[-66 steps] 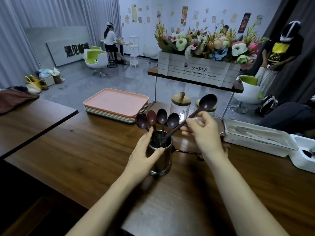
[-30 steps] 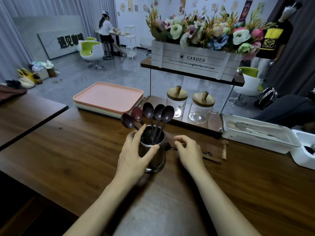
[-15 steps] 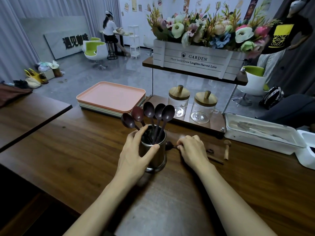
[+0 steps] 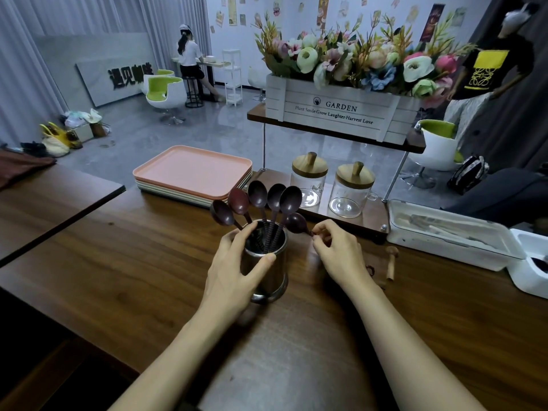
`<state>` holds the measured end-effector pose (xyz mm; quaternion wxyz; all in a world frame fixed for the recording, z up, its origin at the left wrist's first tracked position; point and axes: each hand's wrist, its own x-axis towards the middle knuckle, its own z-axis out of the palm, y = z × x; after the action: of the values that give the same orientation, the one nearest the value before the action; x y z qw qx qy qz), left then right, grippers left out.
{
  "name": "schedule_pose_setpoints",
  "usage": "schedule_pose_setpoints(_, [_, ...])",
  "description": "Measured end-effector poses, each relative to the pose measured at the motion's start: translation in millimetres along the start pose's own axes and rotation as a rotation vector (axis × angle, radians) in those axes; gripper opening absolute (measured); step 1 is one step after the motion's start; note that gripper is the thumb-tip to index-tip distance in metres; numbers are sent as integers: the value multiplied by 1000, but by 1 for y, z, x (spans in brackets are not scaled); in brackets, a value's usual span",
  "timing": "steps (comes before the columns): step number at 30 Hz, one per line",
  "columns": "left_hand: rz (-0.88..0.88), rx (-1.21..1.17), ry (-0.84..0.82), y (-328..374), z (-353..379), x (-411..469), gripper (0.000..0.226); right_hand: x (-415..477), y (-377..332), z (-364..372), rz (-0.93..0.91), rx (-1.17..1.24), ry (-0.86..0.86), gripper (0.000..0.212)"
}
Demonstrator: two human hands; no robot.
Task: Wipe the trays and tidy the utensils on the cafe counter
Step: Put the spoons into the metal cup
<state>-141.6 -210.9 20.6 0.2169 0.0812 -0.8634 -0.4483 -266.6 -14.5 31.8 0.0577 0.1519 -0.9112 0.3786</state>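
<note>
The left hand (image 4: pixel 234 271) was wrapped round the steel cup (image 4: pixel 277 274), thumb on the near wall and fingers over the far rim, holding it upright on the table (image 4: pixel 133 262). Five spoons (image 4: pixel 258 194) stood in it, bowls up and fanned to the left. The right hand (image 4: pixel 341 253) pinched the handle of a sixth spoon (image 4: pixel 296 223), whose bowl hung just beside the cup's right rim. The handle itself was mostly hidden under the fingers, so I could not tell how firm the pinch was.

The step in hand looked like dropping this spoon in with the rest. The risk was the crowding: a handle pushed in at a slant could catch the standing spoons and lever one out, or knock the fan against the left fingers at the rim. A thin pinch so near the bowl could also let the spoon swing and slip. The cup seemed safe from tipping while gripped. The stacked trays (image 4: pixel 192 170) lay well behind, by the table's far edge, and a small wooden piece (image 4: pixel 392 262) lay loose to the right
</note>
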Motion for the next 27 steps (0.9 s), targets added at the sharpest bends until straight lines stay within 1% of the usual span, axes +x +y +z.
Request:
schedule_pose_setpoints(2, [0,-5,-1,0,0,0,67,-2,-6,-4,-12,76,5,16])
schedule_pose_setpoints(6, [1,-17,2,0,1,0,68,-2,-16,-10,-6,282,91,13])
schedule_pose_setpoints(10, [1,-26,-2,-1,0,0,69,-6,-32,-29,74,634,154,5])
schedule_pose_setpoints(13, [3,-34,-1,0,0,0,69,-11,-45,-40,142,849,147,13])
schedule_pose_setpoints(15, [6,-38,1,0,0,0,70,-16,-58,-44,133,941,121,17])
schedule_pose_setpoints(17, [10,-43,5,-1,-1,0,70,-20,-71,-47,112,988,117,16])
schedule_pose_setpoints(22, [15,-48,-5,-3,-3,1,72,-23,-91,-50,26,971,207,6])
schedule_pose_setpoints(27, [23,-53,3,-4,-3,0,71,-25,-94,-48,61,1127,252,8])
